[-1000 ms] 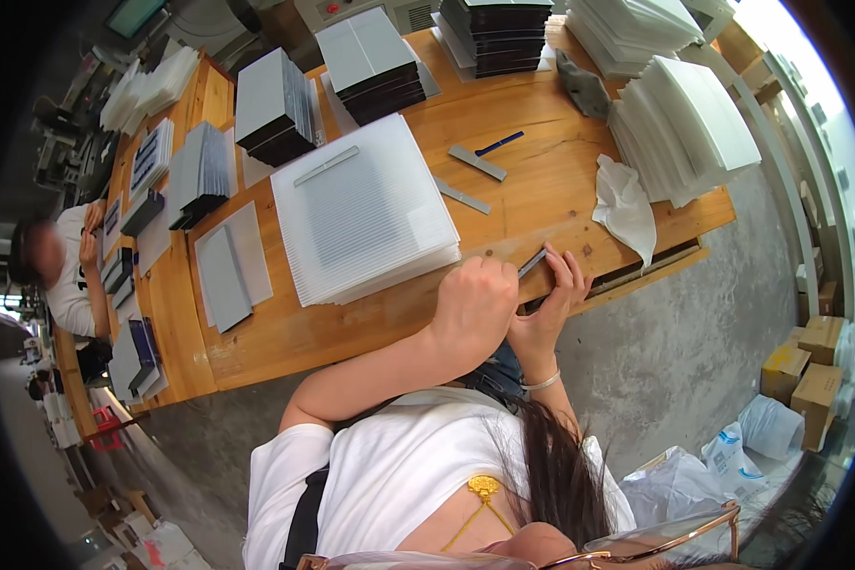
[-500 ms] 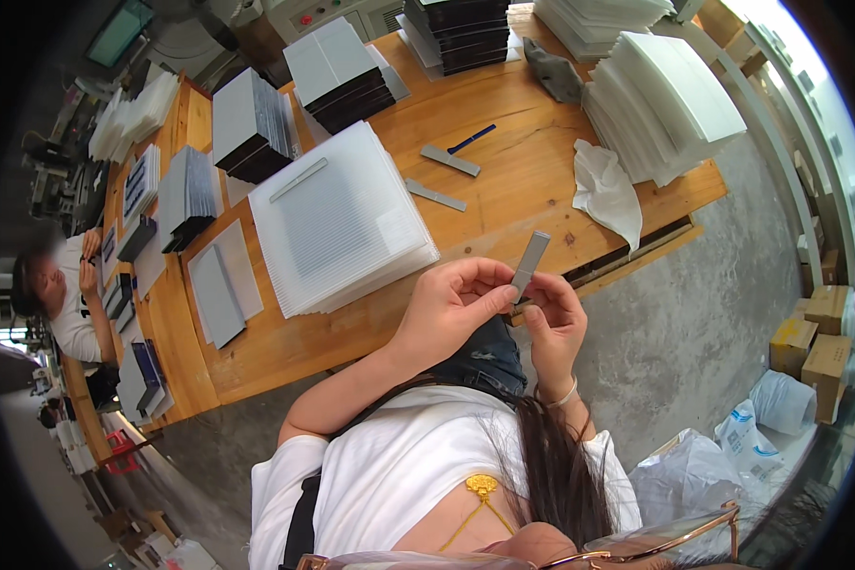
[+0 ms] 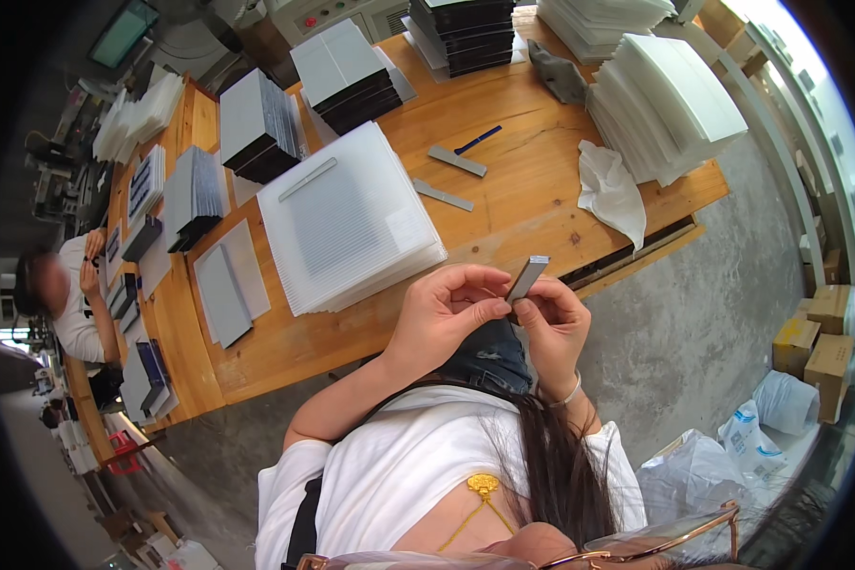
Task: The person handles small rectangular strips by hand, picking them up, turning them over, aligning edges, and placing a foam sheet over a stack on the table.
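Observation:
Over the table's near edge, both my hands hold a small flat grey bar (image 3: 527, 278) tilted upward, its narrow pale end now showing. My left hand (image 3: 444, 318) pinches its lower part between thumb and fingers. The thumb and curled fingers of my right hand (image 3: 553, 331) close on the same lower part from the other side. Beyond them lie a wider grey bar (image 3: 458, 161), a thinner grey bar (image 3: 444, 195) and a slim dark-blue stick (image 3: 478, 140). Left of my hands, a grey strip (image 3: 308, 179) rests on a stack of translucent white sheets (image 3: 375, 157).
Stacks of grey-topped dark panels (image 3: 347, 62) stand toward the back. White sheet piles (image 3: 670, 109), a crumpled white sheet (image 3: 610, 190) and a dark cloth (image 3: 556, 74) lie on the right. Another person (image 3: 76, 294) works at far left. Cardboard boxes (image 3: 826, 375) sit on the floor.
The bar has tipped so that its end face shows more and its broad face less. My hands have shifted slightly, keeping hold of it. The whole view has moved a little.

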The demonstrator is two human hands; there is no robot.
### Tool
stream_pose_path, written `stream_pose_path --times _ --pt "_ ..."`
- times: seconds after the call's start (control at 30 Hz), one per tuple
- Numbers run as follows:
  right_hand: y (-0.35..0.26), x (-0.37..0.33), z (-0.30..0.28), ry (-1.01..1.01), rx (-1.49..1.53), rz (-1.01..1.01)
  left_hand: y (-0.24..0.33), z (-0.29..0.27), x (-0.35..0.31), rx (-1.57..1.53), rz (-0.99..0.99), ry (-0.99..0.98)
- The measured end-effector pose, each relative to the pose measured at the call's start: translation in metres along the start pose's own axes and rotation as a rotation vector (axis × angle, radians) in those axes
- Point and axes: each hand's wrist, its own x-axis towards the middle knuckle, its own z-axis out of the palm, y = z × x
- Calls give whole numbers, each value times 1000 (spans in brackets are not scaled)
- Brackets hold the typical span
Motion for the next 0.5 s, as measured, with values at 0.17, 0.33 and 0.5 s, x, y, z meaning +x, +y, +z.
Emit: stream_pose_path --times 0.17,0.33,0.5 --pt "-5 1 2 -11 45 48 2 -7 -1 197 47 -43" --pt "1 -2 -9 -224 365 419 1 -6 3 -133 25 -168" --pt "12 -11 -18 -238 409 480 -1 -11 6 -157 -147 -238"
